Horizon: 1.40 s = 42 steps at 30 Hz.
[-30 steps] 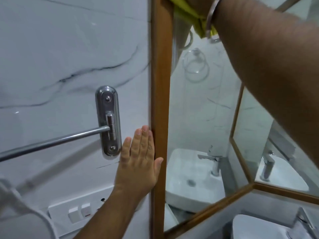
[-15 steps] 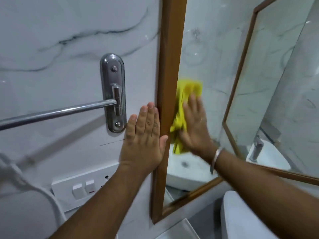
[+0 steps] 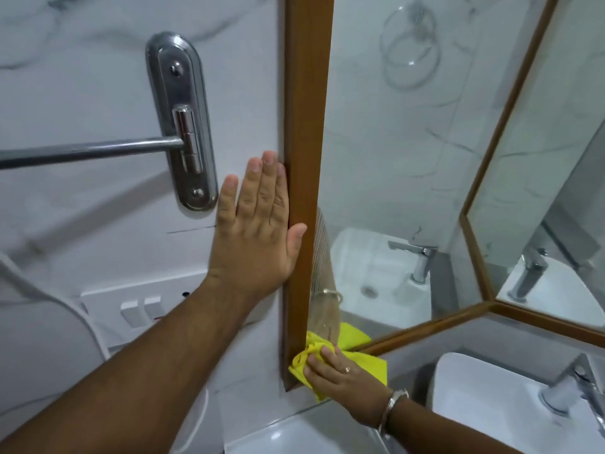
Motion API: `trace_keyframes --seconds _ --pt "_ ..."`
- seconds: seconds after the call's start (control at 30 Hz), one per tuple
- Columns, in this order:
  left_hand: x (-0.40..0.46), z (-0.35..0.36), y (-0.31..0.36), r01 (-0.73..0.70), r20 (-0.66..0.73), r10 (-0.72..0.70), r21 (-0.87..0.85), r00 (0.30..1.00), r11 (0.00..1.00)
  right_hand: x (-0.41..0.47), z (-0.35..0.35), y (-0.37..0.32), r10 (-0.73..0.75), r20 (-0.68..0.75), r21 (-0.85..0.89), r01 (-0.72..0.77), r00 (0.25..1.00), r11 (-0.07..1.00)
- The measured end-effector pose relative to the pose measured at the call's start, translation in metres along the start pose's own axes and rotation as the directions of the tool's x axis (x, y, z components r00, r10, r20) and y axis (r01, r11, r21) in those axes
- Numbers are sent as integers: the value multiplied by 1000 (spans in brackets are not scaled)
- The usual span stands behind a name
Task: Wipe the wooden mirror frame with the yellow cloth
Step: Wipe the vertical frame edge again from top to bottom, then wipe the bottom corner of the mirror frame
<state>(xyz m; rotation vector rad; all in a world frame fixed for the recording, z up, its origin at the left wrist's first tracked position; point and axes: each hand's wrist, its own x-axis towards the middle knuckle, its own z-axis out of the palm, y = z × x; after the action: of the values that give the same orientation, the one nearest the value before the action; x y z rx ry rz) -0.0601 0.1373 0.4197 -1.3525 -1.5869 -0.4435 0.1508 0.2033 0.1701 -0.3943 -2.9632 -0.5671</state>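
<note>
Fingers flat, your right hand (image 3: 340,371) presses the yellow cloth (image 3: 360,358) onto the wooden frame's (image 3: 306,126) bottom corner; your left hand (image 3: 255,224) lies open, fingers together, against its outer edge.

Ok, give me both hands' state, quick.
Left hand: open, flat against wall beside mirror frame.
Right hand: open, pressing yellow cloth on frame's bottom corner.
</note>
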Motion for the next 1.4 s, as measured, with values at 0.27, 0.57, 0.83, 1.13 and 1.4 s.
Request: trace_keyframes --seconds 0.27,0.57,0.83,1.13,1.4 --pt "-55 -36 18 195 340 -35 -452 940 870 -14 -50 -48 569 331 934 -346 753 -86" --pt "-196 -51 60 878 992 124 85 -30 -470 -9 -134 -51 388 485 474 138 784 -870" --pt "-209 -49 66 932 978 54 -174 201 -317 4 -135 -60 305 609 623 -204 732 -755" --pt "-239 -36 55 902 918 37 -381 395 -202 -6 -106 -46 223 625 691 -397 748 -604" --pt "-254 -6 61 894 892 158 -440 423 89 -6 -96 -33 314 301 900 -377 901 219"
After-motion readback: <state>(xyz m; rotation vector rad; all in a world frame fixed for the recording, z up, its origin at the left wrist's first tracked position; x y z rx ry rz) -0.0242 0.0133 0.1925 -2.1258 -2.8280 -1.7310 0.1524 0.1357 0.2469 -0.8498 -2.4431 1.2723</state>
